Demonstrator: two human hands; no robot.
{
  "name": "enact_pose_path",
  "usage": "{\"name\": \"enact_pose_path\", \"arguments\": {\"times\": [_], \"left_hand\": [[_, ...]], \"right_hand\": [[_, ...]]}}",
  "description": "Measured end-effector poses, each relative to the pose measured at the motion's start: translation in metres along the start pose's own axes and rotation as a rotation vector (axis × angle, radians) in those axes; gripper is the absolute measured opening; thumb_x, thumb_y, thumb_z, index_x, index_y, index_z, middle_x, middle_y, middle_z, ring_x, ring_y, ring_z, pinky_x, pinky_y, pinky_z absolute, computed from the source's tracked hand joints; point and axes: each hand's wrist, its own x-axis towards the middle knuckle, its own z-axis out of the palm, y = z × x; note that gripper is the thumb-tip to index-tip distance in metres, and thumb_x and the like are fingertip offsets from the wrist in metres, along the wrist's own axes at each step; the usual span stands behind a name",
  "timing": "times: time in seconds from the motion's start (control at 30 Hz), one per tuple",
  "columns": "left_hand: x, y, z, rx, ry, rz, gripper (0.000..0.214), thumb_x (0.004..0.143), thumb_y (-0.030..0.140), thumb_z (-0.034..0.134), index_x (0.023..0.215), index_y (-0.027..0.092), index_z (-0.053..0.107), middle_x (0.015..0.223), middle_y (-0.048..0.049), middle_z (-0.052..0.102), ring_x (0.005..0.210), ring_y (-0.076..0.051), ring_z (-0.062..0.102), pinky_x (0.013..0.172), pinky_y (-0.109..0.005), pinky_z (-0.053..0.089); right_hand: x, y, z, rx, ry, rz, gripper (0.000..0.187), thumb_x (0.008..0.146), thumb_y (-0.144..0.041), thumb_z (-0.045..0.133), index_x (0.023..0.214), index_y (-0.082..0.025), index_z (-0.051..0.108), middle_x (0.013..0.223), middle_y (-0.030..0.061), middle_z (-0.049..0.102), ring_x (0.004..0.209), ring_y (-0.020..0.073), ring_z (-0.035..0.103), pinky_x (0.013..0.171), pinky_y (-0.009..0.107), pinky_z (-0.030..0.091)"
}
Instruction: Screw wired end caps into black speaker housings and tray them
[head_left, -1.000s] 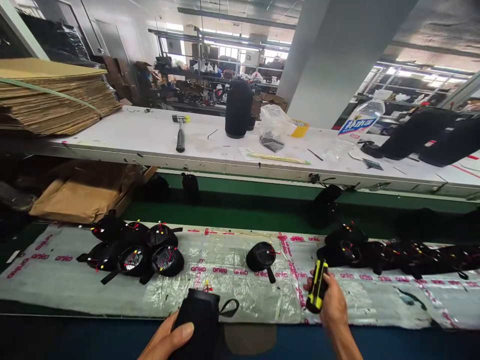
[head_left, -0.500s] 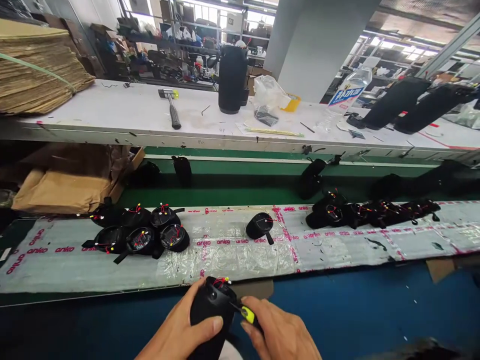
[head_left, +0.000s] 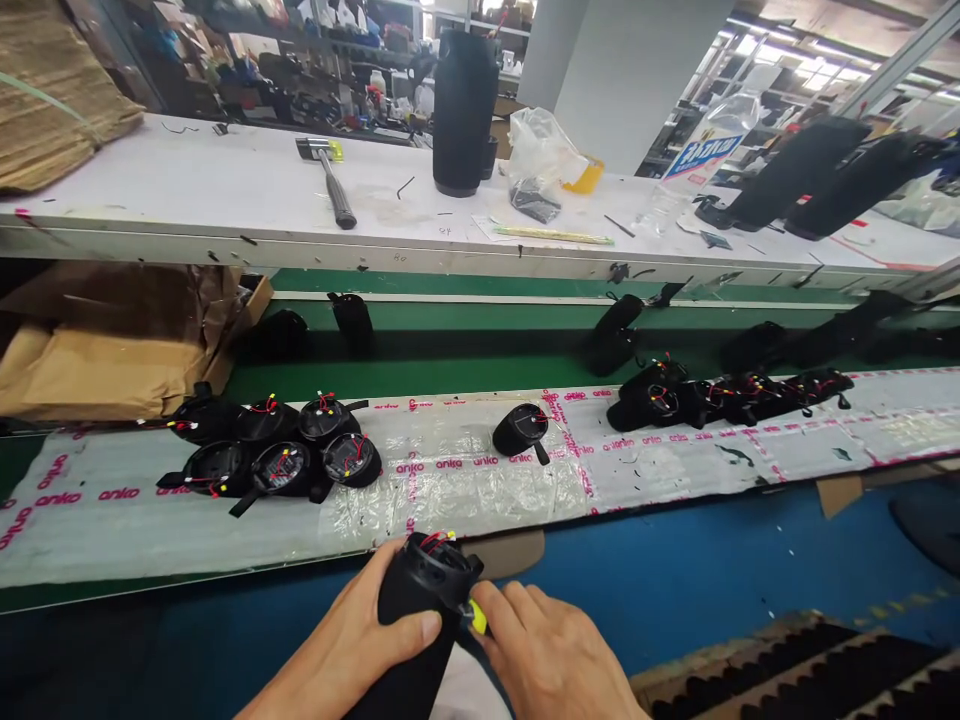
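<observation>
- A strapped cardboard stack (head_left: 52, 100) rests at the left end of the white shelf (head_left: 225, 190).
- Below it lies brown paper (head_left: 112, 365), crumpled beside the table.
- Six black cases (head_left: 285, 468) cluster in two touching rows on the table (head_left: 465, 505), which is covered in sheeting printed "anko"; red wires show at their tops.
- Above them a hammer (head_left: 337, 190) lies on the shelf.
- The left hand (head_left: 367, 632) has its grip wrapped round the held case (head_left: 416, 590), thumb across its front; this case leans in front of the table's near edge, red wires at its top.
- A tall black cylinder (head_left: 461, 120) stands upright on the shelf.
- At the held case's right side, the yellow tool (head_left: 478, 617) shows only in part; its tip is hidden.
- A lone case (head_left: 516, 432) sits tilted on the table, well apart from the others.
- The right hand (head_left: 551, 642) has its grip clenched on the yellow tool.
- A clear bottle (head_left: 697, 155) leans on the shelf, above a row of black cases (head_left: 712, 402) on the table.
</observation>
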Motion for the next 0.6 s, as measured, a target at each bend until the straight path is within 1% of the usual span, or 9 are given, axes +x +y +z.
{"name": "enact_pose_path", "arguments": {"times": [0.03,0.13,0.23,0.37,0.43,0.53,0.6], "left_hand": [[0.0,0.0,-0.001,0.005,-0.012,-0.005,0.059,0.083,0.056,0.072,0.132,0.026,0.055,0.135,-0.0062,0.069,0.13,-0.035,0.059,0.112,-0.046,0.045],[-0.001,-0.002,-0.003,-0.003,-0.032,-0.007,0.061,0.084,0.055,0.072,0.135,0.027,0.052,0.14,-0.0054,0.067,0.134,-0.034,0.057,0.116,-0.045,0.042],[-0.001,-0.008,-0.002,-0.008,-0.024,-0.023,0.066,0.084,0.054,0.073,0.14,0.028,0.05,0.147,-0.0051,0.062,0.139,-0.034,0.053,0.12,-0.046,0.038],[-0.002,-0.018,-0.001,-0.021,0.017,-0.042,0.074,0.082,0.055,0.076,0.145,0.031,0.047,0.153,-0.004,0.058,0.144,-0.035,0.048,0.121,-0.046,0.038],[-0.002,-0.019,0.0,-0.018,0.019,-0.041,0.077,0.081,0.055,0.077,0.146,0.03,0.046,0.155,-0.0042,0.056,0.146,-0.035,0.046,0.122,-0.046,0.037],[-0.001,-0.015,0.001,-0.039,0.002,-0.042,0.078,0.081,0.055,0.077,0.147,0.029,0.046,0.156,-0.0054,0.055,0.147,-0.035,0.045,0.124,-0.048,0.034],[0.0,-0.011,0.003,-0.056,-0.015,-0.032,0.077,0.081,0.054,0.077,0.147,0.027,0.046,0.155,-0.0075,0.056,0.145,-0.036,0.047,0.124,-0.049,0.035]], "right_hand": [[-0.001,-0.001,0.0,-0.003,-0.011,0.002,0.015,0.095,-0.016,0.051,0.108,-0.022,0.053,0.07,-0.0032,0.059,0.055,0.0182,0.062,0.048,0.033,0.043],[-0.002,-0.003,-0.001,-0.016,-0.038,0.004,0.027,0.084,-0.016,0.064,0.108,-0.022,0.053,0.07,-0.004,0.059,0.055,0.0186,0.062,0.048,0.034,0.042],[-0.003,-0.004,-0.003,-0.027,-0.065,0.004,0.033,0.079,-0.014,0.068,0.106,-0.023,0.053,0.071,-0.0042,0.059,0.055,0.0188,0.061,0.048,0.035,0.041],[-0.005,-0.002,-0.004,-0.044,-0.091,-0.007,0.035,0.077,-0.015,0.071,0.106,-0.023,0.052,0.072,-0.0036,0.059,0.056,0.0195,0.06,0.049,0.035,0.041],[-0.007,-0.002,-0.004,-0.038,-0.097,-0.004,0.035,0.078,-0.016,0.072,0.107,-0.023,0.052,0.073,-0.0034,0.06,0.057,0.0196,0.061,0.05,0.035,0.041],[-0.009,-0.002,-0.003,-0.016,-0.104,0.007,0.034,0.082,-0.018,0.071,0.11,-0.022,0.051,0.076,-0.0029,0.061,0.059,0.0196,0.061,0.051,0.035,0.042],[-0.011,-0.002,-0.002,0.003,-0.107,0.015,0.034,0.084,-0.019,0.071,0.111,-0.022,0.051,0.077,-0.0025,0.061,0.061,0.0198,0.062,0.052,0.035,0.042]]}}
